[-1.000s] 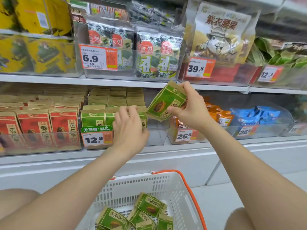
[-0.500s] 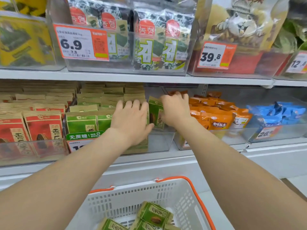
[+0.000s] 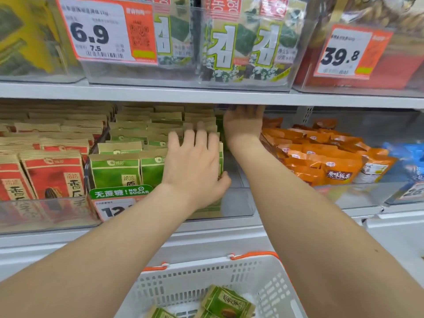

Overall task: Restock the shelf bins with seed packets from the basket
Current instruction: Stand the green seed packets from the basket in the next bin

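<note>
Head view shows the placing step. The left hand [image 3: 195,166] lies on the front row of green seed packets [image 3: 114,173] in the clear bin [image 3: 238,203], its fingers [image 3: 202,138] spread and straight. At 1 o'clock from it, the right hand [image 3: 243,125] reaches deep under the upper shelf [image 3: 137,94]; its fingers are hidden, so I cannot tell if they hold a packet. Half a second before, this hand was nearer the bin's front. Next it should probably pull out and go down to the basket [image 3: 195,278] at 6 o'clock, where spare packets [image 3: 227,301] wait.
</note>
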Motion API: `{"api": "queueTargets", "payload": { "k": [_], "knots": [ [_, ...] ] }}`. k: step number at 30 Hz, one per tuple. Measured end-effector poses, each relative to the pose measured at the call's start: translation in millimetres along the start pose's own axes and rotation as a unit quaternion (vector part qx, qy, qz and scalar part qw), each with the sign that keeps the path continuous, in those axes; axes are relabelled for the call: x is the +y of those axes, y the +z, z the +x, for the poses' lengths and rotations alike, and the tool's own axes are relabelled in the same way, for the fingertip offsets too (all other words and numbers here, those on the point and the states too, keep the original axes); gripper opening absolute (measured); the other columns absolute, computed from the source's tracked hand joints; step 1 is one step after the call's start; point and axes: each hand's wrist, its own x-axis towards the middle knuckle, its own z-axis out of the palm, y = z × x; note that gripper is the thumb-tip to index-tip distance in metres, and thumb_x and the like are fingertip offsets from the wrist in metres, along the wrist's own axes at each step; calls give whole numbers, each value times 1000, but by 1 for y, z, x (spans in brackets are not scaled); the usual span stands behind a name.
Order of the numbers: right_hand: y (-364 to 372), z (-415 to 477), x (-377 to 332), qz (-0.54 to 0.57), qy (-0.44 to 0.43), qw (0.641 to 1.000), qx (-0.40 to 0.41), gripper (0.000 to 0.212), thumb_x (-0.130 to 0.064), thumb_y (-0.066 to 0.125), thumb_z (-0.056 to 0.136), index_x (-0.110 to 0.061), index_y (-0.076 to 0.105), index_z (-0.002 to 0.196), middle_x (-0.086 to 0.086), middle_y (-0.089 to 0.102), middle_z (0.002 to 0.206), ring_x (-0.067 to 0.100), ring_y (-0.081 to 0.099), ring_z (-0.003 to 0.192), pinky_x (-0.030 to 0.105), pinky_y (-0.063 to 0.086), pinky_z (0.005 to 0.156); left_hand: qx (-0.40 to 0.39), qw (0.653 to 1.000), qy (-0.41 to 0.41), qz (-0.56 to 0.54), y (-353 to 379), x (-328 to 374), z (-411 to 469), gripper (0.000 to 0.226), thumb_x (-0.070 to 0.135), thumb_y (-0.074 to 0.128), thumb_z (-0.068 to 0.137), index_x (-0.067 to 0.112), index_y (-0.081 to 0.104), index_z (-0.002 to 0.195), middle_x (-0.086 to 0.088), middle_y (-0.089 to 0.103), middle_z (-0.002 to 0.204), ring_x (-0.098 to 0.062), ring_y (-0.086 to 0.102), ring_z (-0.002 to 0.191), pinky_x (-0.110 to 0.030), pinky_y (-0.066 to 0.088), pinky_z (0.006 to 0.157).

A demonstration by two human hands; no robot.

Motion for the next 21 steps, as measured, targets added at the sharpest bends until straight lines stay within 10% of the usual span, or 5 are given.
{"api": "queueTargets", "payload": {
  "k": [6,10,21],
  "knots": [
    [15,-3,0,-31,-51,996,69,26,-7,72,78,-8,75,105,20,72,104,41,69,100,53,55,93,7,1000,7,6,0,-1,-2,80,65,39,87,6,44,140,-25,40,158,-41,50,127,-56,37,101],
    [20,-10,3,-97,-211,971,-53,44,-29,62,98,-24,59,142,12,46,152,35,36,144,49,29,117,2,1000,11,7,-2,-3,-3,79,64,39,88,6,44,142,-24,41,158,-41,50,128,-55,37,101],
    [20,-35,6,-223,-246,935,-127,74,-45,57,97,-20,29,161,13,35,156,35,33,146,50,23,120,2,1000,29,-5,-6,-10,-6,74,64,42,91,10,41,142,-18,46,153,-37,50,128,-52,38,102]
  ]
}}
